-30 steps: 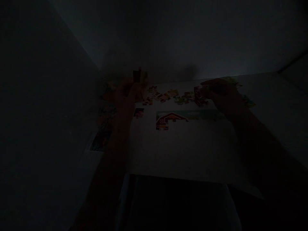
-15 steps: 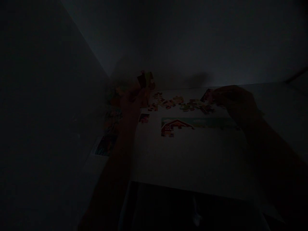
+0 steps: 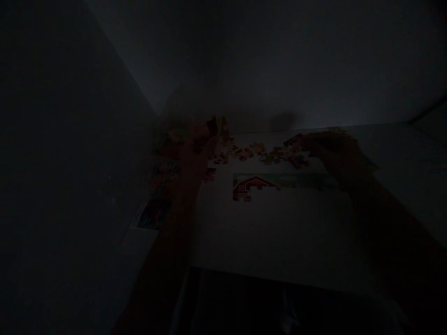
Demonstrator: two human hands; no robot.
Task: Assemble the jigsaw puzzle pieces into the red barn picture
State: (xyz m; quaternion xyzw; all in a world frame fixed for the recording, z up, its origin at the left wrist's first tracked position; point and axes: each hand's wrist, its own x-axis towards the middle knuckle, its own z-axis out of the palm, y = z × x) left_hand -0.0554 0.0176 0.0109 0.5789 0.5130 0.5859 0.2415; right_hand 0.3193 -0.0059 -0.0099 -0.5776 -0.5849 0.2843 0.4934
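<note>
The scene is very dark. My left hand [image 3: 199,144] is closed on a dark and yellowish puzzle piece [image 3: 218,125], raised at the back left of the white surface. At the back right, my right hand [image 3: 328,146] pinches another puzzle piece [image 3: 293,140], tilted over the loose ones. Several loose puzzle pieces [image 3: 244,152] lie between the hands. Nearer to me is a partly joined puzzle [image 3: 258,180] with a red barn and a green-blue strip; my right forearm hides its right end. A single reddish piece [image 3: 210,175] lies beside my left wrist.
The white table [image 3: 272,237] meets a pale wall [image 3: 314,60] at the back. A printed picture sheet [image 3: 150,215] lies left of my left forearm, with colourful items behind it. Something yellowish [image 3: 372,163] shows beyond my right wrist.
My left hand has come slightly right and down with its piece. My right hand has moved a little left and lower, its piece now tilted flatter.
</note>
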